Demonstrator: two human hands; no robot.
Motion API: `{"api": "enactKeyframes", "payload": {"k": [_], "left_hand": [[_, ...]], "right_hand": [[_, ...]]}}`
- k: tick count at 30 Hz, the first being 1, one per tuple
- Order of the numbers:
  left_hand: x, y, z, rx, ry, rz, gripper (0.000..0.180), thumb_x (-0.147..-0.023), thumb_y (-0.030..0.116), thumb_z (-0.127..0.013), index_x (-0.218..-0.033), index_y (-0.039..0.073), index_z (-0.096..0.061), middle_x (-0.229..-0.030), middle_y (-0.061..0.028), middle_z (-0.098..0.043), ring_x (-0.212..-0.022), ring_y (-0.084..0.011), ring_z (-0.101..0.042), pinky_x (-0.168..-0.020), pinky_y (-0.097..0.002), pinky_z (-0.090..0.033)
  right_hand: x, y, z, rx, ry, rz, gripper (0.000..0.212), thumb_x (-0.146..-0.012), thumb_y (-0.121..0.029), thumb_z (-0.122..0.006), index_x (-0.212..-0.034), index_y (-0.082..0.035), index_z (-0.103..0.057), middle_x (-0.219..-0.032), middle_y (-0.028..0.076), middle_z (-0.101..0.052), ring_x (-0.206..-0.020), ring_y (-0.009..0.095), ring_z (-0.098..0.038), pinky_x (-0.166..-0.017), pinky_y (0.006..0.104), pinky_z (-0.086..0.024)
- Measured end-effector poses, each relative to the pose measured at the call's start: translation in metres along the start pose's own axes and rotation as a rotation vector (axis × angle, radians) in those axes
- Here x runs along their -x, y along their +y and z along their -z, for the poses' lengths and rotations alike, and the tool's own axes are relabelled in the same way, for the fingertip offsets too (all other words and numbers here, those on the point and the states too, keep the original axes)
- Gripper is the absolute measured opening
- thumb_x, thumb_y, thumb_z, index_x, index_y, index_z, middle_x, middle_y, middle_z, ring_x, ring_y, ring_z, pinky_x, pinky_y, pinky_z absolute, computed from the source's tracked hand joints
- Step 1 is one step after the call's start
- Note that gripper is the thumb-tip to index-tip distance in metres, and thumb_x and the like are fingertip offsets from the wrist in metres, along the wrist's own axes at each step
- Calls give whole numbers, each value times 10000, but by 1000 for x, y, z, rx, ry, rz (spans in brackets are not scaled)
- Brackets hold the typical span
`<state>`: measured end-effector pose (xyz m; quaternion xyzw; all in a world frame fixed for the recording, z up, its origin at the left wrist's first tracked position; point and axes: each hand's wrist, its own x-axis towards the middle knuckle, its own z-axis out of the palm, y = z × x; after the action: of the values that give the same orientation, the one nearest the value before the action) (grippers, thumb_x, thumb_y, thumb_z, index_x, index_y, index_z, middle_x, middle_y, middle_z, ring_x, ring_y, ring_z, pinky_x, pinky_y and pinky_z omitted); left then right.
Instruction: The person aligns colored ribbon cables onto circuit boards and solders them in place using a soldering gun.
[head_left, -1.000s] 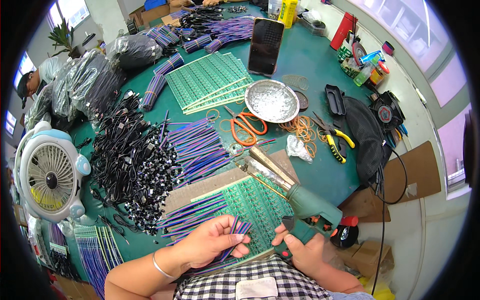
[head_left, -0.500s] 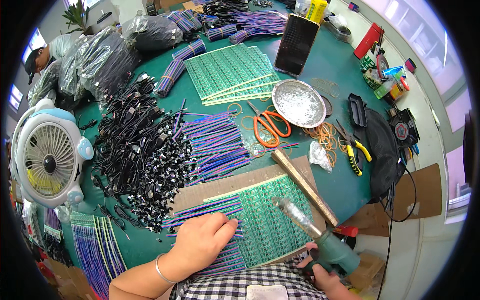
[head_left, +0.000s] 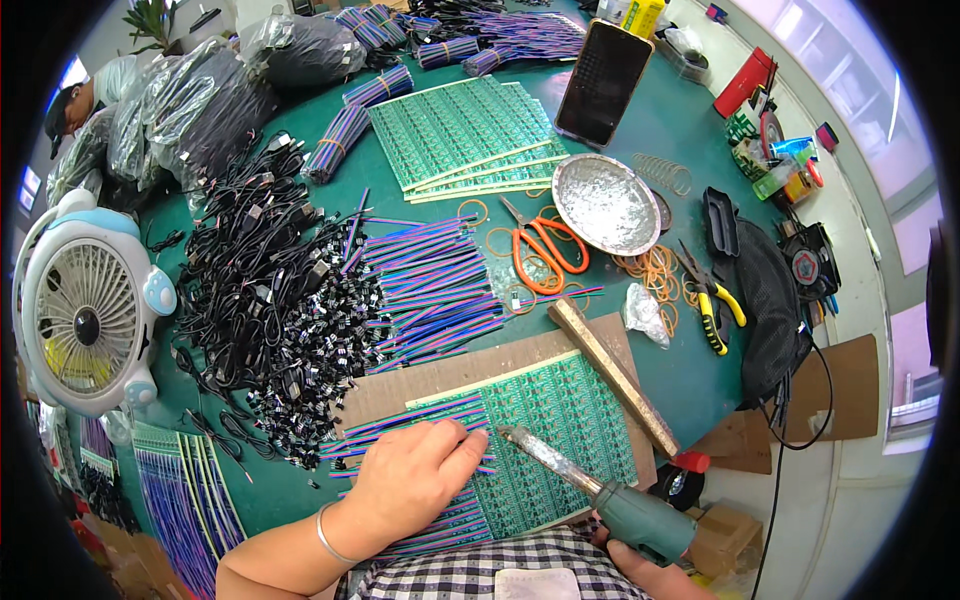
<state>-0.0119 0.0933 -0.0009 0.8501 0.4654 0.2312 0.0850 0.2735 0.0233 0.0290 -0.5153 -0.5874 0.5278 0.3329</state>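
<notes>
A green circuit board panel [head_left: 560, 420] lies on cardboard [head_left: 375, 397] in front of me. Short blue-purple wire strips [head_left: 430, 535] line its left part in rows. My left hand [head_left: 405, 485] rests over these strips, thumb and forefinger pinched together on a wire end at the board; the fingertips partly hide it. My right hand [head_left: 640, 568], partly cut off by the lower edge, is wrapped round the green handle of a soldering iron [head_left: 640, 520]. The iron's metal tip points up and left, close to my left fingertips and over the panel.
A brownish bar [head_left: 612, 378] lies across the panel's right edge. Beyond are a metal dish [head_left: 605, 205], orange scissors [head_left: 545, 250], yellow-black pliers [head_left: 712, 305] and loose wire strips [head_left: 435, 290]. Black cables [head_left: 250, 260] and a fan [head_left: 90, 310] occupy the left; a phone [head_left: 603, 85] stands behind.
The soldering iron has swung left and down, bringing its tip from over the panel's right part to near my left fingertips. My left hand stays nearly in place. The view has shifted slightly.
</notes>
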Motion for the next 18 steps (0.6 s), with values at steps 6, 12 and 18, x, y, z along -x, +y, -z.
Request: {"api": "enactKeyframes", "payload": {"k": [6,12,18], "left_hand": [[0,0,-2,-14,3,3,219,-770,142,-632,-982,92,-648,-833,-19,-543,-663,-159,-587,-532,-287,-477],[0,0,-3,-11,4,11,209,-773,145,-634,-975,92,-649,-822,-20,-537,-655,-159,-585,-524,-286,-476],[-1,0,-1,-8,-2,11,214,-764,146,-636,-971,93,-648,-817,-18,-536,-652,-158,-584,-522,-287,-475]], "right_hand": [[3,3,-2,-34,9,-62,416,-857,-96,-650,-1238,41,-552,-1207,179,-602,-1120,271,-596,-947,348,-455],[7,5,-3,-65,19,-123,429,-861,-94,-646,-1252,43,-537,-1204,181,-600,-1119,273,-596,-947,349,-454],[9,10,-1,-74,-16,-59,479,-868,-83,-638,-1298,54,-481,-1213,203,-587,-1104,294,-602,-933,359,-465]]}}
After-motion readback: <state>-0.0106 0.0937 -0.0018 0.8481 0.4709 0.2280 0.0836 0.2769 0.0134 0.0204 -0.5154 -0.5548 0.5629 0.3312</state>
